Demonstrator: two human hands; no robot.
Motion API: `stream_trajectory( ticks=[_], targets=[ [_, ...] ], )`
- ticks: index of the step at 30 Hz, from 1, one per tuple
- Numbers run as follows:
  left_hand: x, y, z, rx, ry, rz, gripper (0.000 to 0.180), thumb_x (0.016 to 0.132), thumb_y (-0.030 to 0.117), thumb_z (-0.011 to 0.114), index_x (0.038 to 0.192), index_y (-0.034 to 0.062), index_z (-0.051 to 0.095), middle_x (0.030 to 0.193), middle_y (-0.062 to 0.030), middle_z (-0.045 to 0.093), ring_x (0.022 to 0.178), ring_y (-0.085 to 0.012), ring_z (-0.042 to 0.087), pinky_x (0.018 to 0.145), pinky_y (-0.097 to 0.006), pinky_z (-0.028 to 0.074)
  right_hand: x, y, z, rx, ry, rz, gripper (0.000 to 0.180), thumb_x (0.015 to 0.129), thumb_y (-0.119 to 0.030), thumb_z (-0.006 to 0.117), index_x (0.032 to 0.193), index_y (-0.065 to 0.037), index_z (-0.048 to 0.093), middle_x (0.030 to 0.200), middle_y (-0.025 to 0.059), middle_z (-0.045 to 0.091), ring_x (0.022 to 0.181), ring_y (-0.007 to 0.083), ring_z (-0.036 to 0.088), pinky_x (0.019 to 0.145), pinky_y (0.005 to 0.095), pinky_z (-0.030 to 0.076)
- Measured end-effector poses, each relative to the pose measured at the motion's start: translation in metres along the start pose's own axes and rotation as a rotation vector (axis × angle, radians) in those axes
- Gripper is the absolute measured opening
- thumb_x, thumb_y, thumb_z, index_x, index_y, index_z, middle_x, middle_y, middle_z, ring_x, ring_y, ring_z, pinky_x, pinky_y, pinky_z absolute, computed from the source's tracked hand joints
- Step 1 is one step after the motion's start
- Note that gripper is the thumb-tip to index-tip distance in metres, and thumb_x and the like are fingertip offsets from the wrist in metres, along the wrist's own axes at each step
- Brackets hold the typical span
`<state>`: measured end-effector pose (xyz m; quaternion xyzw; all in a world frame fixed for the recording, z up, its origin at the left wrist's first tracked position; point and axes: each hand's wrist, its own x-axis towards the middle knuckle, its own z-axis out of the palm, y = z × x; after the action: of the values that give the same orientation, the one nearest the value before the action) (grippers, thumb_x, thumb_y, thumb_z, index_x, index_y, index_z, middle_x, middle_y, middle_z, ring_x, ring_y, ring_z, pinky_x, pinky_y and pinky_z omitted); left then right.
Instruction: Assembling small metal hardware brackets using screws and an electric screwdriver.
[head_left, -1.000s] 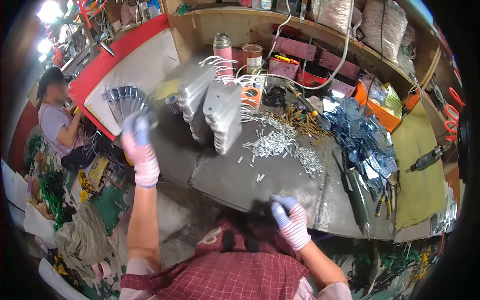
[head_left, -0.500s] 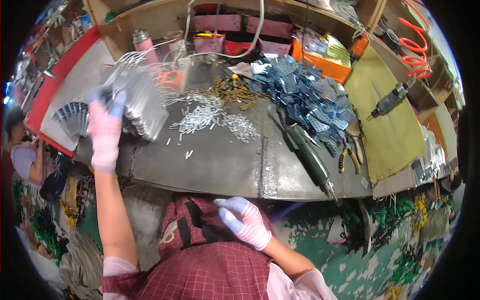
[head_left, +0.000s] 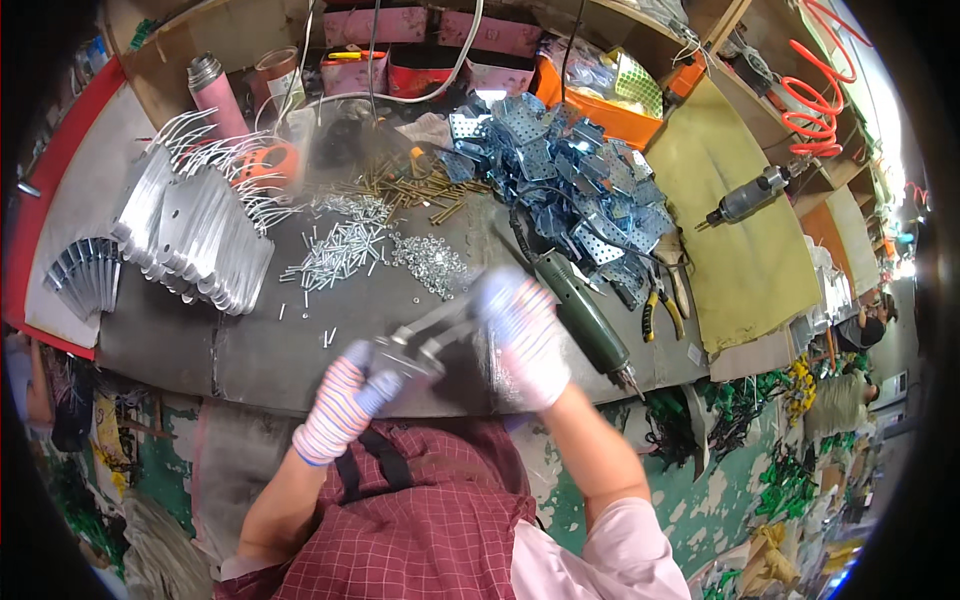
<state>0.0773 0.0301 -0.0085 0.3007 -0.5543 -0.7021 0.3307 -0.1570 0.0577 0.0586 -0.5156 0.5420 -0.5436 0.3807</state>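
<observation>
Above my lap at the table's near edge, my left hand [head_left: 345,402], in a striped glove, is closed on a dark block-shaped part [head_left: 405,365]. Two pale metal bars [head_left: 438,325] stick out of this part up and to the right, blurred by motion. At the far end of the bars is my right hand [head_left: 525,335], also gloved. Its fingers are smeared, so whether they touch or grip the bars is unclear. Beyond the hands lie a heap of silver pins [head_left: 345,245] and a pile of small nuts [head_left: 428,265].
Silver plates with white wires [head_left: 195,235] stand stacked at left, beside a fan of dark parts [head_left: 82,278]. Blue perforated brackets [head_left: 570,180] are heaped at back right. A green power screwdriver [head_left: 582,310], pliers [head_left: 662,308] and a hanging air tool [head_left: 745,198] are on the right.
My left hand has come from the stacked plates at left to the table's near edge and now holds the dark part. My right hand has risen from my lap towards it. The view has shifted.
</observation>
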Motion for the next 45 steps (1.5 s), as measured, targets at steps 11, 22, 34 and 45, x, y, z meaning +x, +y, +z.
stream_trajectory(
  ticks=[11,22,34,45],
  targets=[
    [0.004,0.004,-0.042,-0.667,0.284,0.112,0.041,0.095,0.016,0.058,0.131,0.0115,0.039,0.13,-0.0197,0.05,0.115,-0.0401,0.055,0.096,-0.056,0.05,0.165,0.061,-0.191,-1.334,0.606,0.231,0.049,0.081,-0.041,0.066,0.121,-0.014,0.062,0.118,0.0162,0.064,0.109,0.0345,0.061,0.096,0.0452,0.046],
    [0.004,0.006,-0.008,-0.697,0.139,-0.211,0.036,0.093,0.014,0.058,0.127,0.0053,0.051,0.123,-0.0156,0.059,0.116,-0.0314,0.057,0.096,-0.056,0.049,-0.029,0.039,-0.012,-1.035,-0.127,-0.428,0.014,0.076,-0.013,0.071,0.088,-0.012,0.064,0.081,0.0079,0.062,0.077,0.0277,0.058,0.073,0.0416,0.044],
    [-0.022,0.018,0.008,-0.702,0.023,-0.301,0.038,0.096,0.013,0.05,0.132,0.0015,0.046,0.12,-0.0128,0.061,0.106,-0.0231,0.063,0.091,-0.04,0.053,0.001,0.047,0.065,-0.696,0.129,-0.593,0.02,0.075,-0.014,0.075,0.092,-0.01,0.065,0.079,0.0087,0.058,0.073,0.0285,0.055,0.068,0.0407,0.041],
    [-0.035,0.01,-0.01,-0.641,0.06,-0.363,0.042,0.095,0.026,0.058,0.13,0.0043,0.047,0.113,-0.0107,0.062,0.097,-0.0218,0.064,0.08,-0.039,0.057,-0.002,0.046,0.082,-0.795,0.083,-0.667,0.019,0.075,-0.015,0.075,0.091,-0.011,0.065,0.077,0.0063,0.057,0.072,0.0264,0.054,0.068,0.0403,0.04]
  ],
)
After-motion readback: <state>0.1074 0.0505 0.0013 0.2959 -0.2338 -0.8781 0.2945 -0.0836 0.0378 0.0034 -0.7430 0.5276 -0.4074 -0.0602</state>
